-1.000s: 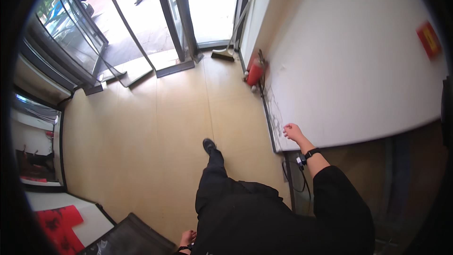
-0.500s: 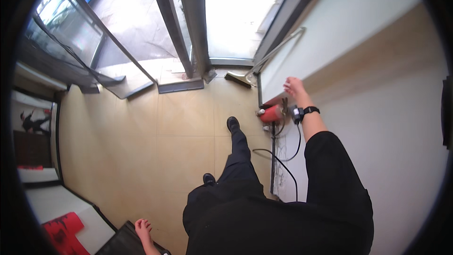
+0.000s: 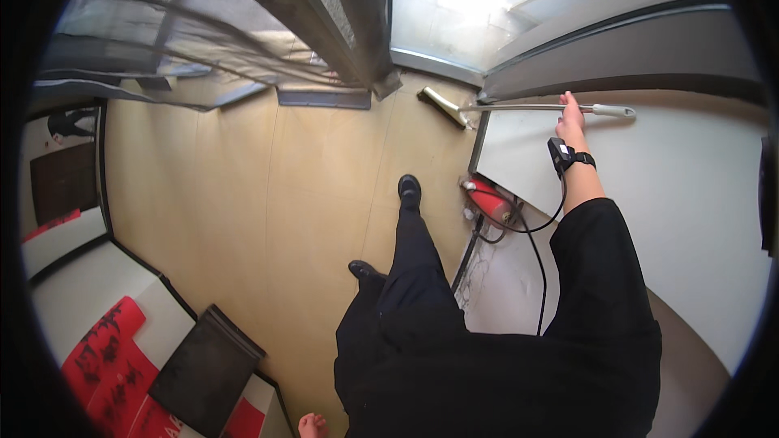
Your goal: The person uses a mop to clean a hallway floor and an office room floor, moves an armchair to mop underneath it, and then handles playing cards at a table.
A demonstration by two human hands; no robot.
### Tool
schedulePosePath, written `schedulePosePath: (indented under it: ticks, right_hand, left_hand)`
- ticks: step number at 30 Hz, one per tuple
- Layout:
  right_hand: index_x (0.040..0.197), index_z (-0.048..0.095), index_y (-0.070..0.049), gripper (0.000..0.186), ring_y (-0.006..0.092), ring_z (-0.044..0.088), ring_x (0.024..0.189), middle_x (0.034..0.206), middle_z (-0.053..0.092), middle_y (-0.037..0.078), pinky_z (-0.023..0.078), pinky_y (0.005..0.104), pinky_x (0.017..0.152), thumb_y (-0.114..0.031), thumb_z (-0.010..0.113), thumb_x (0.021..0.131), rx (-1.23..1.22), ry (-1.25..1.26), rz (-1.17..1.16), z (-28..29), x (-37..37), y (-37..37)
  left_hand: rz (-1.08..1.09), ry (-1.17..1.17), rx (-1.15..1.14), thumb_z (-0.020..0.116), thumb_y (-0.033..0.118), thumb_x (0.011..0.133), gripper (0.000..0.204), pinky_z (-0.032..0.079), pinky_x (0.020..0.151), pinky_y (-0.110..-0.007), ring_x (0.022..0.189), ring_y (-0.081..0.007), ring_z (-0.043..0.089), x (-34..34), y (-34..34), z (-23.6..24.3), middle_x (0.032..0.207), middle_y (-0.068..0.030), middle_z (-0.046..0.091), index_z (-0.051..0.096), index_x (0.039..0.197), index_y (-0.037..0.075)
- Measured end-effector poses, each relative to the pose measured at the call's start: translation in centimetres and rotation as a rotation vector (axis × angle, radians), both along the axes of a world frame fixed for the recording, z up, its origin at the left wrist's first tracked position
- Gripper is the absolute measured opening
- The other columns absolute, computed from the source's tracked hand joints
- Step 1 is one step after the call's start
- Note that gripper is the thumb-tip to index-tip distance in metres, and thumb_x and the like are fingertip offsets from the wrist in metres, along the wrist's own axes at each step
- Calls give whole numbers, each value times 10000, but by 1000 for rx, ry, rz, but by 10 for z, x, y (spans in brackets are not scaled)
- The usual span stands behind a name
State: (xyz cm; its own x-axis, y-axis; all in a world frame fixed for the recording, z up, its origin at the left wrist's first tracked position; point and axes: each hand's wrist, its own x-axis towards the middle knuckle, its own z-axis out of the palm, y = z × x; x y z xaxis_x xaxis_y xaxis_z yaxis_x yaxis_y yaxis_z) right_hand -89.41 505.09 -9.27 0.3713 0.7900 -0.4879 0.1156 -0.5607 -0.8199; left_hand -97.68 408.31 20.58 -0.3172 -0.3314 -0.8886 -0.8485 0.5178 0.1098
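The right hand (image 3: 572, 118) is at the broom pole (image 3: 527, 107), the left hand (image 3: 312, 425) low, and I cannot tell either's grip

we have a beige tiled floor (image 3: 235, 211), a plain white wall (image 3: 673, 186), and a clear glass pane (image 3: 442, 20), bright with daylight, beside a dark metal door frame (image 3: 369, 20).

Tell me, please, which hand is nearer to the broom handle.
Right. The right hand is at the broom handle; the left hand is far off, at the picture's lower edge.
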Motion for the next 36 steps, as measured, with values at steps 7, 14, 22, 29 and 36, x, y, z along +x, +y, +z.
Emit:
schedulePosePath:
  ticks: [7,14,22,29,36]
  right_hand:
    - [650,524,-32,338,143,491,766,725,555,50,369,287,741,-219,392,898,241,15,550,106,-96,-224]
    - [929,573,2,289,77,471,728,760,507,11,429,192,642,-248,430,906,-102,232,374,48,-58,-326]
    - [825,553,-9,288,163,523,930,969,564,69,476,307,778,-262,440,905,-19,186,684,23,-11,-405]
    - [819,553,-27,297,110,506,819,851,544,29,462,277,728,-292,447,898,13,192,765,11,-9,-431]
    - [777,588,5,316,107,536,718,790,574,53,456,242,629,-263,460,884,16,-5,950,-5,-14,-442]
  left_hand:
    - [269,65,-311,515,223,845,124,389,429,-278,578,-120,527,31,52,5,721,-25,549,486,889,111]
    - [181,-4,-72,525,208,838,152,457,563,-284,694,-132,570,65,43,-41,852,-48,590,501,948,107]
    - [86,-117,93,510,208,851,140,466,594,-278,717,-138,570,81,-44,-95,855,-40,591,499,948,108]
    - [258,91,13,487,206,855,138,465,566,-277,722,-130,563,100,-131,-105,854,-34,588,490,956,112]
    - [295,-43,-24,490,204,855,112,451,520,-253,664,-124,560,155,-137,-103,835,-31,585,495,913,109]
